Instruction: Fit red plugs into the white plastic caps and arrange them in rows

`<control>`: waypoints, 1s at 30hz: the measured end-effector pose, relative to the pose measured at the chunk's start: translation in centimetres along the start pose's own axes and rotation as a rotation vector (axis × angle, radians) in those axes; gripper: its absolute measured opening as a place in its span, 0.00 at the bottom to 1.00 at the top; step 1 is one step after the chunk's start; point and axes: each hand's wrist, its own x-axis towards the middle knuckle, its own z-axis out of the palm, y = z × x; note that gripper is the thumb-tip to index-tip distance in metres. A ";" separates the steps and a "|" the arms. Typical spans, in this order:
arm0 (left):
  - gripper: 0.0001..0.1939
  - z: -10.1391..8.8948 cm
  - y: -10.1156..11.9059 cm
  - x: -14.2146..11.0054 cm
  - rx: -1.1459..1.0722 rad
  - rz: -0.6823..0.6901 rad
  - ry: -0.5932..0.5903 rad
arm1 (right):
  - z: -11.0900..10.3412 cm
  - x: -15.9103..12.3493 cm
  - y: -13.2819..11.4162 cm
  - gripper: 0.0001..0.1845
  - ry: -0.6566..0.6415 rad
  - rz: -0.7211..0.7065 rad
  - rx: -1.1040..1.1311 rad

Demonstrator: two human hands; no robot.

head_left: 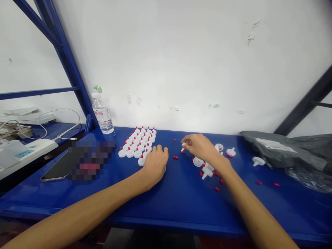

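Observation:
On the blue table, my right hand (pixel 198 145) pinches a white spouted cap (pixel 183 146) between thumb and fingertips, its narrow spout pointing down. My left hand (pixel 156 165) lies with curled fingers at the near right corner of a block of white caps with red tips (pixel 137 142), set in rows. Its palm side is turned away, so anything under the fingers is hidden. Beneath and beside my right wrist is a loose pile of white spouted caps (pixel 207 171) and small red tips (pixel 217 188). One red tip (pixel 175 157) sits between the hands.
A water bottle (pixel 103 116) stands at the back left by the wall. Nearer are a phone (pixel 58 167) and a blurred patch. Grey plastic bags (pixel 275 148) cover the right side, with a single spouted cap (pixel 258 161) beside them. A power strip (pixel 28 154) lies far left.

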 end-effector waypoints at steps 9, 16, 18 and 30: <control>0.13 -0.4 -0.3 0.0 -0.029 -0.026 -0.025 | 0.0 0.0 -0.1 0.12 -0.002 -0.006 0.006; 0.13 -0.2 -0.5 0.1 -0.014 -0.042 -0.019 | 0.0 -0.1 -0.1 0.12 -0.002 -0.005 0.005; 0.13 -0.2 -0.6 0.1 -0.002 -0.042 -0.015 | 0.0 -0.1 -0.2 0.12 -0.006 -0.006 0.007; 0.09 -0.3 -0.5 0.2 -0.240 0.170 0.132 | 0.2 0.1 0.0 0.17 0.103 -0.076 0.130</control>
